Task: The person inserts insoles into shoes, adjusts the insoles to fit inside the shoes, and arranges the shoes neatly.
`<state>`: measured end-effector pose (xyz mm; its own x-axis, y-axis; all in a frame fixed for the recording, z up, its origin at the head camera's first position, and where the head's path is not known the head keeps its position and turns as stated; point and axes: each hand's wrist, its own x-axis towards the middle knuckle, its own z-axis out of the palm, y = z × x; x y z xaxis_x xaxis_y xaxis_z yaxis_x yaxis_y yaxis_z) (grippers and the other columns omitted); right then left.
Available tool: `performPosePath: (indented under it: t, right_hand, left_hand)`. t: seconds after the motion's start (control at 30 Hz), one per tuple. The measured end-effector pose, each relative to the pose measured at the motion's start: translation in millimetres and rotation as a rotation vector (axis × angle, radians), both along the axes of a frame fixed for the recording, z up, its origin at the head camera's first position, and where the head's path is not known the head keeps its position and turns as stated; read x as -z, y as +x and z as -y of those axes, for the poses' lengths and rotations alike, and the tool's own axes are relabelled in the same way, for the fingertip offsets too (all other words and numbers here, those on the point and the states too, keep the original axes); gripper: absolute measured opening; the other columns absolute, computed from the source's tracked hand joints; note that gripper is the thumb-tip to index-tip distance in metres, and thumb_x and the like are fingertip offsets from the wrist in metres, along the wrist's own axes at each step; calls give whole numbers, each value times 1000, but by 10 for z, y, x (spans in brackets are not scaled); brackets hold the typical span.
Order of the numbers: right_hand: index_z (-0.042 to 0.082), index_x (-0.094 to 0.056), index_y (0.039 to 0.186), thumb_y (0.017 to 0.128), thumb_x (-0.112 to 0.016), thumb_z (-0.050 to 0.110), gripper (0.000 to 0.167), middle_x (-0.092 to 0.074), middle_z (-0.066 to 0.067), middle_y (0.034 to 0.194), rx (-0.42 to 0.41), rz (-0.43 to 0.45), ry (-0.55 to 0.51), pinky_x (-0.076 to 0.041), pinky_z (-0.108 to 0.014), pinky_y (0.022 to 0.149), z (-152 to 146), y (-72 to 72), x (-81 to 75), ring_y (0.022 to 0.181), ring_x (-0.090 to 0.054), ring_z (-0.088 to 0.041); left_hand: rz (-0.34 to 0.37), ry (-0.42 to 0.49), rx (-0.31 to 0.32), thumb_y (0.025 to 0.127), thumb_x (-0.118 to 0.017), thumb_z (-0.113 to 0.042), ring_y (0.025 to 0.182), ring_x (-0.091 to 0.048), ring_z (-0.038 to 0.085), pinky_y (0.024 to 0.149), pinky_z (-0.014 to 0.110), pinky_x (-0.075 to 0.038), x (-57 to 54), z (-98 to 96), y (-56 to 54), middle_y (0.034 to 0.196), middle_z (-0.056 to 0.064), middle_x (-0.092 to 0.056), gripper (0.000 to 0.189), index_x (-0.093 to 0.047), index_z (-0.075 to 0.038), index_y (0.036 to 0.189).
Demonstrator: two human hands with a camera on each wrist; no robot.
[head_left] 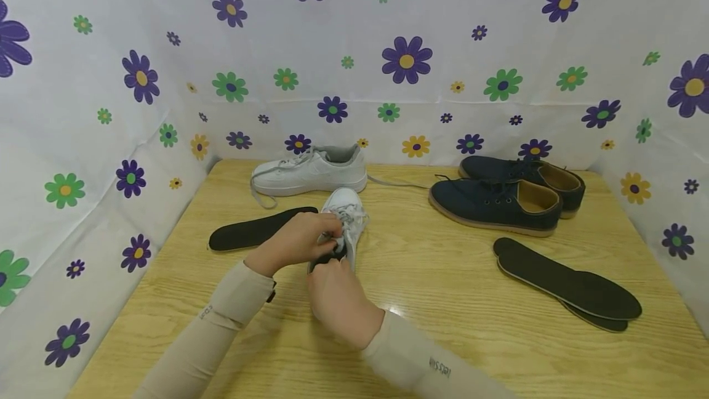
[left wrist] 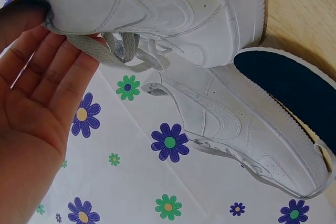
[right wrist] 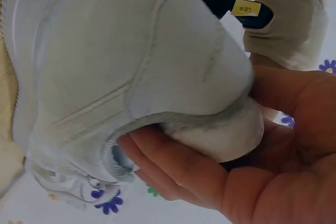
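A white lace-up sneaker (head_left: 342,199) lies on the table, toe pointing away. My left hand (head_left: 303,237) pinches its tongue area between thumb and fingers. Grey laces (left wrist: 97,53) hang loose across those fingers in the left wrist view. At the heel, my right hand (head_left: 342,303) holds the back end of an insole (right wrist: 231,135), whose pale heel sticks out of the shoe opening. The right fingers reach into the opening, and the front of the insole is hidden inside. Left of the sneaker lies another black insole (head_left: 244,234).
A second white sneaker (head_left: 310,172) stands behind on its side edge of the table, its lace trailing right. Two navy shoes (head_left: 476,202) sit at the back right. Two stacked dark insoles (head_left: 570,282) lie in front of them. Flowered cloth (head_left: 354,36) encloses the table's back and sides.
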<state>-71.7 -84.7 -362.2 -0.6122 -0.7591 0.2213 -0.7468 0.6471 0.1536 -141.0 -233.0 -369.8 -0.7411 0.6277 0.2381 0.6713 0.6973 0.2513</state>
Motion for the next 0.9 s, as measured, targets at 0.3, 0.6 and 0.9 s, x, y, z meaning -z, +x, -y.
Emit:
performPosePath:
  t: [0.3, 0.6, 0.9]
  right_hand:
    - [15, -34, 51, 92, -59, 7, 49, -24, 8, 43, 7, 629, -385, -19, -15, 39, -50, -237, -7, 38, -21, -3]
    - [14, -38, 54, 86, -65, 2, 43, -25, 7, 52, -41, 675, -304, -20, -20, 47, -252, -166, -205, 51, -24, -7]
    - [6, -73, 69, 80, -72, -3, 15, -67, 0, 69, -94, 620, -359, -44, -18, 59, -302, -247, -202, 66, -54, -7]
  left_hand:
    - [23, 14, -9, 84, -69, -2, 62, -51, 12, 60, 28, -45, 13, 12, -7, 80, -4, -58, 15, -62, -15, 81]
    - [15, 22, -11, 83, -70, -2, 66, -55, 11, 62, 28, -48, 77, 33, 0, 81, -5, -60, 14, -64, -14, 83]
    - [-6, 12, -16, 81, -72, -2, 68, -58, 12, 64, 30, -50, 56, 4, -14, 82, -4, -61, 15, -64, -14, 82]
